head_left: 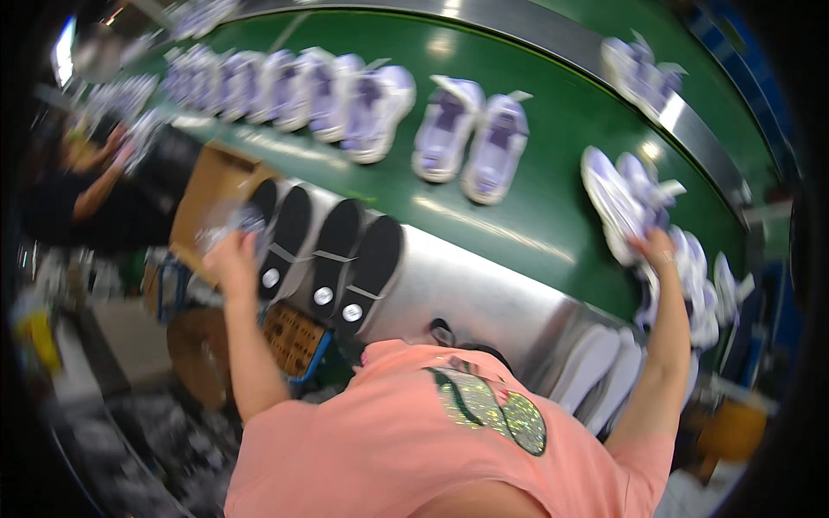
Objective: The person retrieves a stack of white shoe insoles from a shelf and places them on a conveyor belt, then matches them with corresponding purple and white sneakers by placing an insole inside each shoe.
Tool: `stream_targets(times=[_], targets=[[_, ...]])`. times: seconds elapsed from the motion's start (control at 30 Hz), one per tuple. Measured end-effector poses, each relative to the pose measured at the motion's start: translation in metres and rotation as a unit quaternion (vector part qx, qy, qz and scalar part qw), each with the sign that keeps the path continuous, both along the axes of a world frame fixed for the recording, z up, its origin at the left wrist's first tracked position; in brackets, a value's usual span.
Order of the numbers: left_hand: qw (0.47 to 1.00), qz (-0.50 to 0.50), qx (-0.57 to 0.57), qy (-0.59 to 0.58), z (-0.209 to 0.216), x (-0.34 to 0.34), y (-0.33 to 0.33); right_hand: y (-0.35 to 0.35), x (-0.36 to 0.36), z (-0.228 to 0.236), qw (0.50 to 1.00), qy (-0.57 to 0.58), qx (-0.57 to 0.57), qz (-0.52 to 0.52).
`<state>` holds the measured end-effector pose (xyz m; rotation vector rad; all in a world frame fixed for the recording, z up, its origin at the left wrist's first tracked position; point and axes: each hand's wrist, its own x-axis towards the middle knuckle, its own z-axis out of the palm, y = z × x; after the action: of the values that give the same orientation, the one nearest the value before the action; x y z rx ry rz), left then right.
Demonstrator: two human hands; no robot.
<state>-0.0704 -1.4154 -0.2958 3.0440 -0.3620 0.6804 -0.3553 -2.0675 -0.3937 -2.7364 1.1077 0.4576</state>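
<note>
White-and-lavender sneaker [610, 203], lying on the green counter [535, 186] to the person's right, has its near end in the right hand [654, 248], whose fingers are drawn in narrow on it. The left hand [230, 262] is at the open brown cardboard box [194, 200], beside a blurred, translucent bluish bundle [248, 218]; whether its fingers hold that bundle cannot be told.

Close by the left hand, flat black insoles with round white labels and pale bands [339, 237] lie on the silver metal ledge [449, 281]; these appear unused. Pale grey insoles [587, 367] lie at the ledge's right end, apparently also left over.

Farther out, one white-and-lavender pair [449, 129] stands mid-counter, and a close-packed row of similar sneakers [285, 86] runs off to the left. That orderly row suggests handled pairs, though their insides are too blurred to confirm it. More loose sneakers [691, 281] beyond the right hand look still to be dealt with.
</note>
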Motion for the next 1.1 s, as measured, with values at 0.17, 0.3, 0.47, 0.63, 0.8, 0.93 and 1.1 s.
stream_targets(times=[0.17,0.3,0.47,0.63,0.8,0.93,1.1], targets=[[0.995,-0.03,0.059,-0.073,0.001,-0.007,-0.002,0.096,0.04,0.04,0.989,-0.015,0.124,-0.075],[0.994,0.016,0.083,-0.07,0.004,-0.022,-0.049,0.141,0.027,0.043,0.974,-0.042,0.209,-0.079],[1.0,-0.017,-0.002,-0.012,-0.012,-0.012,-0.041,0.201,-0.012,0.09,0.982,0.004,0.187,-0.001],[0.989,-0.12,-0.089,0.014,0.007,-0.019,-0.031,0.264,-0.059,0.081,0.991,-0.014,0.13,0.037],[0.98,-0.175,-0.077,0.052,0.007,-0.016,-0.03,0.296,-0.082,0.075,0.991,-0.016,0.129,0.013],[0.971,-0.184,-0.139,0.058,0.023,-0.019,-0.036,0.288,-0.117,0.063,0.948,-0.248,0.197,0.028],[0.978,-0.14,-0.113,-0.106,0.038,-0.036,-0.037,0.252,-0.185,0.035,0.954,-0.275,0.03,-0.111]])
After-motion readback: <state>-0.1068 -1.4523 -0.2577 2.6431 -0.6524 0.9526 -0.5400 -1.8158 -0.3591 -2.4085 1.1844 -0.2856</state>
